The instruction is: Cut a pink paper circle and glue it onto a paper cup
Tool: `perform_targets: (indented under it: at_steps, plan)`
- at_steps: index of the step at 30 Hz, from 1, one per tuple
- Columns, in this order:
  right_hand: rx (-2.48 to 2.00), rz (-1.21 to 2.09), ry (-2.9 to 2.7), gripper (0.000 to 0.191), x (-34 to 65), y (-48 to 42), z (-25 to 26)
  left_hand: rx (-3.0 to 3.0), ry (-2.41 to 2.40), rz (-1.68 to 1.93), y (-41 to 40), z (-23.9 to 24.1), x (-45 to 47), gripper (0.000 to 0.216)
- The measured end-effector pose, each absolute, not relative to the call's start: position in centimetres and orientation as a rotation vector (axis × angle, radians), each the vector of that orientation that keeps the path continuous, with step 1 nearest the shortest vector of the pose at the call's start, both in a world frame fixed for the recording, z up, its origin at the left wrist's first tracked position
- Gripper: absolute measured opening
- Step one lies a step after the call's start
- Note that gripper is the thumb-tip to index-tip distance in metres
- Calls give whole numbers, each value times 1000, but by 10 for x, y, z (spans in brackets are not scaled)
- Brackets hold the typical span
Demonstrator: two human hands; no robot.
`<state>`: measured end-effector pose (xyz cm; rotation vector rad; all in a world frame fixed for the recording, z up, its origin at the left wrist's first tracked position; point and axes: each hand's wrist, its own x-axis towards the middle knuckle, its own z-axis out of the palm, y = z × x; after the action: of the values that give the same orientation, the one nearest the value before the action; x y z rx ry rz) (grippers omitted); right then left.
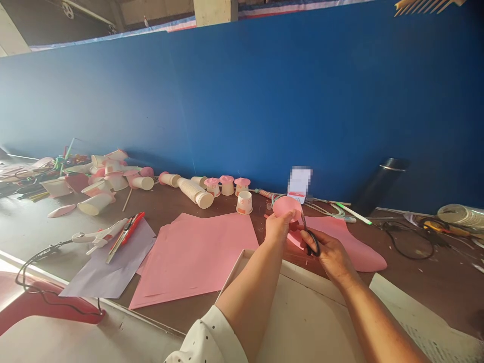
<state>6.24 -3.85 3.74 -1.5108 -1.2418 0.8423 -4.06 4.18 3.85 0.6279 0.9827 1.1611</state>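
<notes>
Between thumb and fingers, my left hand (280,227) pinches a rounded piece of pink paper (284,205), lifted off the table. Black-handled scissors (313,243) are in my right hand (333,254), their blades pointing up at the paper's right edge. Whether the blades are cutting into it I cannot tell. A larger pink sheet with a curved edge (351,247) lies just behind and to the right of my hands. A white box or tray (302,302) is under my forearms.
Pink sheets (200,252) lie left of my arms. Beyond them stand paper cups with pink tops (227,185) beside a stack of cups (194,191). A utility knife (124,237) and glue gun (100,236) lie left. Right are a black bottle (380,186), cables and a printed sheet (419,317).
</notes>
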Motion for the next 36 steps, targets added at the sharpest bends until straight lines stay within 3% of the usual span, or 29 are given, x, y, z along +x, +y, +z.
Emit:
perform_targets:
  at_steps: [36]
  plan:
    - [-1514, 848, -1266, 44, 68, -37, 36, 646, 987, 1161, 49, 29, -41, 27]
